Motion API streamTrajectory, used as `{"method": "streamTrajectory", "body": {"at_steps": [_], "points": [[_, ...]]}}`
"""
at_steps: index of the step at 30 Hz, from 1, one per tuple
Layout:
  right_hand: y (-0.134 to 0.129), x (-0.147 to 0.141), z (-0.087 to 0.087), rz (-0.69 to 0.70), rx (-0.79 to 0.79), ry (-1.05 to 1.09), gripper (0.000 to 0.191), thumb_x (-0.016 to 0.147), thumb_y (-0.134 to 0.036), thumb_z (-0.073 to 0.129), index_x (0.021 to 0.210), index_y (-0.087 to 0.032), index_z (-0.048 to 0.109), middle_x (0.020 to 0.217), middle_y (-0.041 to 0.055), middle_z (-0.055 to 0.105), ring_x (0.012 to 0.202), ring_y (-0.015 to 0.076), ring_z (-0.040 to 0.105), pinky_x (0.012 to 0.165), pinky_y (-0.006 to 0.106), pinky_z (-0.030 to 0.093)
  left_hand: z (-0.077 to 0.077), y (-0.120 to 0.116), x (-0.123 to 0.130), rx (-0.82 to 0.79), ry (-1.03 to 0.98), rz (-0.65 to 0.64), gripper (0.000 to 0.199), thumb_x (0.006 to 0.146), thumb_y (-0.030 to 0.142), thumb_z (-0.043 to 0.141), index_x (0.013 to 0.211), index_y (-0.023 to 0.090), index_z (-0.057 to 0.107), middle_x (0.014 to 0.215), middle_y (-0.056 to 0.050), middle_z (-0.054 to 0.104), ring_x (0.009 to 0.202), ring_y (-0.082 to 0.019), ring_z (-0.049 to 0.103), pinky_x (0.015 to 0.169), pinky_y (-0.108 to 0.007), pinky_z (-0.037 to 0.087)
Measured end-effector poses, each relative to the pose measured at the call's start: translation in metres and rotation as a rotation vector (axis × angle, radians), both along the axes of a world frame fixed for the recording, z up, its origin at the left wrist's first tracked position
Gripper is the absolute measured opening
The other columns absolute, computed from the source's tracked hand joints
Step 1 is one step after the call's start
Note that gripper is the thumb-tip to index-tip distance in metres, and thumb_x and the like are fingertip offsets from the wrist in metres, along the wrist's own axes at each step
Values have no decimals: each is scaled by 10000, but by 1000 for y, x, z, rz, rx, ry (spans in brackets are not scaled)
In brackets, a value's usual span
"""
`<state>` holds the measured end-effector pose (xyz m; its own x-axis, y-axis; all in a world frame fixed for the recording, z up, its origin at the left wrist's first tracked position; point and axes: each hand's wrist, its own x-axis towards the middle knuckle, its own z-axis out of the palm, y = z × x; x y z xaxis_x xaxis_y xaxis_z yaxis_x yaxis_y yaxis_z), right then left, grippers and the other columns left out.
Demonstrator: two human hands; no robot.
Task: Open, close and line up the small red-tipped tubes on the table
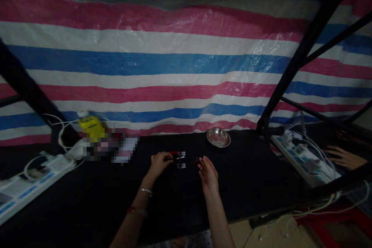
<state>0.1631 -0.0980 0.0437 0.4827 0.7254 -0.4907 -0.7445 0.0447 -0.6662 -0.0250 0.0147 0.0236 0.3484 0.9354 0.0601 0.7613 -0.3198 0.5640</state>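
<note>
On the black tabletop (pixel 174 205), my left hand (pixel 159 163) reaches in from the left, thumb and fingers closed about a slim black piece with a silver end (pixel 180 157). Just beyond it lies a slim red piece with a silver end (pixel 176 152). Nearer to me is a small clear-and-silver piece (pixel 181 166). My right hand (pixel 208 172) is to their right, its fingertips pinching a small dark red piece (pixel 196 161). The exact kind of these small parts is too dark to tell. A shiny round metal dish (pixel 218 138) stands beyond my right hand.
White power strips with plugs and cables run along the left (pixel 43 184) and right (pixel 303 159). A yellow bottle (pixel 92 127) stands at the back left, beside blurred items. Black metal posts and a striped sheet (pixel 162 62) bound the table. Another person's hand (pixel 347 157) is far right.
</note>
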Motion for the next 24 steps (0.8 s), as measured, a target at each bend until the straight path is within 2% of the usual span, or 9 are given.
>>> {"method": "streamTrajectory", "body": {"at_steps": [3, 6, 8, 11, 14, 17, 20, 24], "points": [[-1, 1, 2, -3, -2, -22, 461, 525, -351, 787, 931, -191, 640, 846, 36, 714, 617, 114, 615, 527, 192, 373, -2, 2, -1, -24, -139, -26, 163, 696, 319, 613, 811, 225, 679, 858, -24, 677, 856, -210, 585, 828, -372, 375], [-2, 1, 4, -19, -3, -88, 487, 525, -377, 784, 943, -179, 634, 850, 56, 713, 627, 130, 625, 517, 197, 378, 0, -2, 0, -54, -414, -18, 300, 667, 336, 641, 932, 197, 652, 810, -25, 656, 767, -179, 602, 740, -322, 455], [-2, 1, 8, -44, 24, -167, 512, 536, -394, 779, 966, -164, 623, 848, 73, 711, 633, 140, 629, 512, 200, 382, 7, -12, 4, -61, -588, 13, 404, 652, 348, 666, 1014, 176, 617, 803, -22, 639, 741, -167, 612, 711, -308, 482], [-2, 1, 22, -125, 106, -324, 516, 576, -414, 761, 991, -149, 605, 834, 83, 708, 635, 145, 630, 524, 210, 402, 27, -39, 14, -22, -765, 51, 467, 648, 361, 691, 1064, 176, 587, 854, -28, 635, 762, -160, 626, 714, -302, 503], [-1, 1, 46, -217, 208, -456, 484, 604, -431, 744, 961, -139, 600, 808, 82, 706, 623, 149, 631, 547, 232, 429, 51, -72, 26, 77, -843, 70, 434, 646, 349, 710, 1035, 188, 604, 869, -31, 645, 801, -158, 626, 748, -291, 509], [-4, -2, 71, -232, 312, -532, 446, 630, -422, 734, 937, -129, 596, 782, 81, 702, 662, 164, 643, 609, 267, 470, 68, -98, 35, 143, -865, 95, 398, 646, 345, 716, 1002, 194, 622, 873, -37, 663, 819, -167, 632, 763, -293, 513], [-9, -9, 88, -180, 387, -560, 406, 659, -384, 729, 943, -125, 599, 760, 59, 695, 721, 170, 652, 676, 286, 491, 77, -110, 39, 180, -879, 119, 378, 641, 343, 722, 976, 194, 631, 867, -40, 675, 818, -174, 641, 750, -289, 521], [-17, -17, 93, -145, 401, -629, 389, 668, -374, 730, 937, -118, 615, 725, 34, 678, 721, 168, 651, 676, 284, 501, 80, -115, 40, 213, -901, 131, 370, 644, 344, 723, 968, 192, 628, 865, -43, 684, 811, -176, 648, 730, -285, 528]]}}
